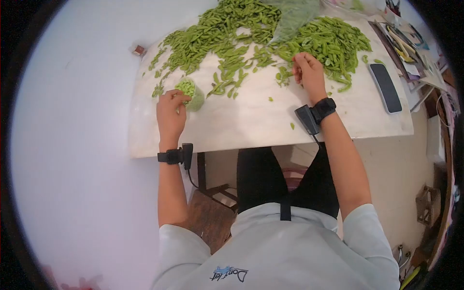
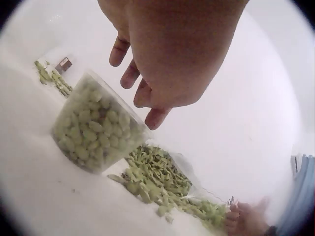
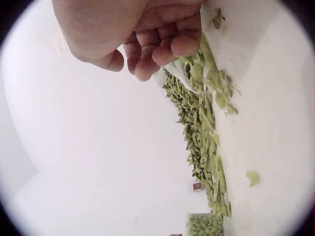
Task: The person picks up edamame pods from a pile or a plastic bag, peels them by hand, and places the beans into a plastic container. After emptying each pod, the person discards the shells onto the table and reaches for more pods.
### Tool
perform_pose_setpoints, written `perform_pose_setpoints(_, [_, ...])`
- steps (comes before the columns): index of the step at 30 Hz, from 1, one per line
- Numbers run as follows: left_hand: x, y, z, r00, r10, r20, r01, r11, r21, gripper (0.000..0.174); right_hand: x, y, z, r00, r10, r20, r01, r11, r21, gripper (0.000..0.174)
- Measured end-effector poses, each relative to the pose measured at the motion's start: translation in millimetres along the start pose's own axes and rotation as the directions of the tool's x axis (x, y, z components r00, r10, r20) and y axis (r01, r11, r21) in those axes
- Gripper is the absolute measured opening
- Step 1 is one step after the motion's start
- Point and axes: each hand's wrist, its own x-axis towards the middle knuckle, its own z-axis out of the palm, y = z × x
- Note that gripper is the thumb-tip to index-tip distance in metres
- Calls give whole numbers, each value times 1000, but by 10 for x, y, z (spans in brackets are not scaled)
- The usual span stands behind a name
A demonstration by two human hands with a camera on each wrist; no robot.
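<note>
A clear plastic tub (image 2: 93, 128) nearly full of shelled green beans (image 1: 185, 87) stands on the left part of the table. Over its rim hangs my left hand (image 1: 170, 112), fingers loosely bent and parted, with nothing visible between them. On the right, my right hand (image 1: 310, 76) hovers at the near edge of a heap of green bean pods (image 1: 333, 46). Its fingers are loosely curled in the right wrist view, thumb apart from them, and no bean or pod shows in them. A few pods (image 3: 221, 93) lie close beyond those fingertips.
A wider heap of darker pods (image 1: 208, 36) spreads across the back left of the white table (image 1: 241, 128). Between the heaps lies a clear plastic bag (image 1: 295, 19). A phone (image 1: 385, 88) rests at the right, near a cluttered shelf (image 1: 406, 48). Loose bits of pod dot the tabletop.
</note>
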Motion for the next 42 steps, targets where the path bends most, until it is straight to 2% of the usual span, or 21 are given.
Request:
perform_pose_setpoints(3, [180,186,28,995,6,-101,-17,993,-113,22,1,-32,13,1000,-3,-17,4,1000,23,17])
perform_pose_setpoints(6, [467,445,234,995,70,-69,-83,977,-196,15,12,-27,3,996,-64,-65,68,996,60,17])
perform_pose_setpoints(9, [743,621,606,997,-61,53,76,931,-358,14,30,32,-52,998,-40,-53,43,998,51,17])
perform_pose_setpoints(12, [1010,567,1028,976,-205,70,217,933,-286,16,27,34,-74,1000,-6,-18,7,999,44,17])
perform_pose_setpoints(15, [1218,495,1293,967,-253,24,253,952,-171,23,17,3,-48,1000,-9,-12,9,1000,-3,17])
perform_pose_setpoints(18, [1327,453,1398,931,-326,166,317,945,80,26,23,24,-42,999,-36,-16,36,999,-11,17])
perform_pose_setpoints(21, [1350,399,1414,910,-330,251,322,944,74,24,28,22,-46,999,-49,-15,48,998,-47,16])
perform_pose_setpoints(24, [1341,353,1397,928,-286,239,286,958,36,23,25,38,-30,998,-58,-1,58,995,-76,17])
perform_pose_setpoints(27, [1290,370,1313,982,-175,64,182,975,-126,22,45,35,-23,999,-41,7,41,994,-101,16])
perform_pose_setpoints(30, [1218,526,1207,994,-102,-28,93,966,-240,22,33,42,-28,999,-33,28,36,990,-133,17])
perform_pose_setpoints(31, [1187,631,1146,986,-164,30,162,901,-401,21,29,44,-18,998,-40,43,46,989,-141,18])
perform_pose_setpoints(33, [1114,868,1051,954,-243,175,296,678,-673,21,18,13,2,997,-27,71,37,989,-140,20])
perform_pose_setpoints(35, [1013,1069,1024,963,-204,177,269,677,-685,22,-13,-62,28,996,8,89,3,992,-126,22])
perform_pose_setpoints(36, [994,1157,1030,968,-181,175,251,676,-693,23,-6,-70,26,990,-38,139,54,992,-112,24])
perform_pose_setpoints(39, [961,1355,1164,997,-44,70,81,673,-735,19,-30,-48,35,986,-24,167,32,998,-46,24])
perform_pose_setpoints(42, [962,1480,1346,997,-59,50,76,591,-803,19,9,18,-1,991,-8,130,8,1000,-5,23])
